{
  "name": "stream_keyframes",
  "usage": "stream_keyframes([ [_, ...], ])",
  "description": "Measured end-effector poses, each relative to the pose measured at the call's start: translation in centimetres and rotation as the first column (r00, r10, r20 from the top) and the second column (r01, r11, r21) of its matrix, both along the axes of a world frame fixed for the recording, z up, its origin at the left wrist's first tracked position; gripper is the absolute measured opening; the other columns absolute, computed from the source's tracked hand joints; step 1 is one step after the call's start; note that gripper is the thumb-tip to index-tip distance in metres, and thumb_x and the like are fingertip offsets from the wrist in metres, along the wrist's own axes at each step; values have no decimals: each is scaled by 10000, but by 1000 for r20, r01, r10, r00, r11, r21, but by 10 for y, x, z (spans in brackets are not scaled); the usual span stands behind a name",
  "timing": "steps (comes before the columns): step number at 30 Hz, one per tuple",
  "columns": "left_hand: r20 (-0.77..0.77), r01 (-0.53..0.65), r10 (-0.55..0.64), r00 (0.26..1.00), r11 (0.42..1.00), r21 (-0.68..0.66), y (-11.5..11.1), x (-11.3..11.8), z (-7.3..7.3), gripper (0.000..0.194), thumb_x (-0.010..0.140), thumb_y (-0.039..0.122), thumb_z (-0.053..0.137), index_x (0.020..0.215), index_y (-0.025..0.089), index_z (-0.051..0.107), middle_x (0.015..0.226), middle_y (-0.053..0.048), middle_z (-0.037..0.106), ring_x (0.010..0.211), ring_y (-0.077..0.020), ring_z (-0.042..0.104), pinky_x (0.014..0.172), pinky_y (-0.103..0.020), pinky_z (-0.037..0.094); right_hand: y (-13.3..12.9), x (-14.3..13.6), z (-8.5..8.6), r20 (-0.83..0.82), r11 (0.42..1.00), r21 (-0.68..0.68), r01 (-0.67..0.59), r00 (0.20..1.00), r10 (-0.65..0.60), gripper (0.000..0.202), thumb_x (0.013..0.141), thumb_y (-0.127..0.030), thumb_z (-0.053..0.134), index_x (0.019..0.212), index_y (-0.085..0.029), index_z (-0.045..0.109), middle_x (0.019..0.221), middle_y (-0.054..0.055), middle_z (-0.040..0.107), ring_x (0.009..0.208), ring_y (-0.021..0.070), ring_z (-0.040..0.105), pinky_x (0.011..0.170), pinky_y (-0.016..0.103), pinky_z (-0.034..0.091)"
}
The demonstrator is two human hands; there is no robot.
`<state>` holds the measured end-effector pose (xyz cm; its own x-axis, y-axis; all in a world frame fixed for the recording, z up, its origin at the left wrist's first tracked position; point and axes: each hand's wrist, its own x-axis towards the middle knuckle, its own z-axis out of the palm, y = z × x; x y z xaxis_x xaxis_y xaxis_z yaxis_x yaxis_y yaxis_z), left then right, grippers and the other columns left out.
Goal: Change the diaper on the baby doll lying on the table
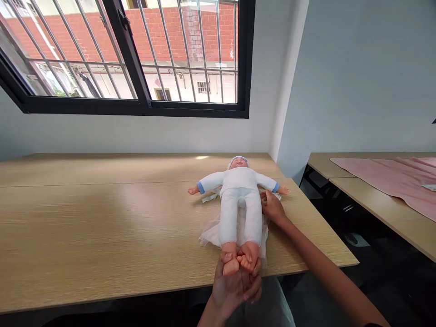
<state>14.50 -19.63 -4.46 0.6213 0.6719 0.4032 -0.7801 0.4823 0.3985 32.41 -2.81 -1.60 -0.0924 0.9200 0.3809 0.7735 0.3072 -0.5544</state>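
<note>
A baby doll (240, 179) in a white suit with blue cuffs and a white cap lies on its back on the wooden table (102, 227), arms spread, feet toward me. My left hand (235, 284) is closed round both of the doll's ankles at the table's front edge. Beneath the doll's legs and hips is a thin white diaper (211, 231), with a tab showing left of the waist. My right hand (272, 206) is at the doll's hip on the right, fingers bent against the diaper's edge; what they pinch is too small to make out.
A second table (384, 200) stands to the right across a gap, with a pink cloth (402, 179) spread on it. Behind the doll's table is a wall with a black-framed barred window (200, 109). My legs are under the front edge.
</note>
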Motion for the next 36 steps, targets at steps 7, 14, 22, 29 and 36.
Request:
stream_keyframes([
  [7, -19, -12, 12, 1000, 1000, -9, 0, 1, 3, 379, 905, 519, 365, 955, 211, 580, 869, -24, 539, 451, -67, 470, 445, -222, 411, 2, -6, 2, -6, 995, -70, 69, 998, -69, 107, 932, -227, 470, 944, -165, 556, 966, 80, 694, 864, 194, 628, 713, 270, 391],
  [14, -49, -16, 14, 999, 999, -39, -2, -2, 4, 371, 891, 532, 386, 934, 207, 562, 855, -27, 542, 450, -71, 455, 457, -237, 419, -1, 3, 11, 140, 975, -64, 213, 969, -202, 95, 885, -183, 468, 893, -182, 563, 866, 62, 685, 800, 203, 619, 673, 278, 350],
  [22, -22, -27, 27, 999, 1000, 6, -1, -1, 5, 384, 915, 531, 346, 930, 207, 552, 855, -25, 524, 438, -64, 432, 455, -230, 405, -3, 2, 14, -155, 987, 94, 128, 981, -112, 181, 838, -112, 456, 958, -168, 579, 988, 92, 676, 902, 210, 626, 820, 318, 452],
  [29, 0, 5, -5, 1000, 998, 62, 1, 0, 3, 386, 914, 518, 352, 977, 214, 581, 879, -18, 524, 456, -58, 447, 478, -231, 431, -11, -40, 53, 7, 938, 312, -151, 988, 156, 278, 842, -217, 579, 1117, -197, 617, 1096, 79, 647, 1049, 248, 571, 896, 382, 420],
  [36, -29, 3, -2, 1000, 1000, 11, -2, 0, 4, 381, 903, 541, 370, 943, 219, 567, 868, -14, 531, 458, -61, 464, 471, -227, 429, 5, -59, 66, 220, 960, 249, -127, 973, 72, 102, 918, -215, 550, 940, -190, 646, 986, 69, 661, 978, 232, 564, 848, 367, 372],
])
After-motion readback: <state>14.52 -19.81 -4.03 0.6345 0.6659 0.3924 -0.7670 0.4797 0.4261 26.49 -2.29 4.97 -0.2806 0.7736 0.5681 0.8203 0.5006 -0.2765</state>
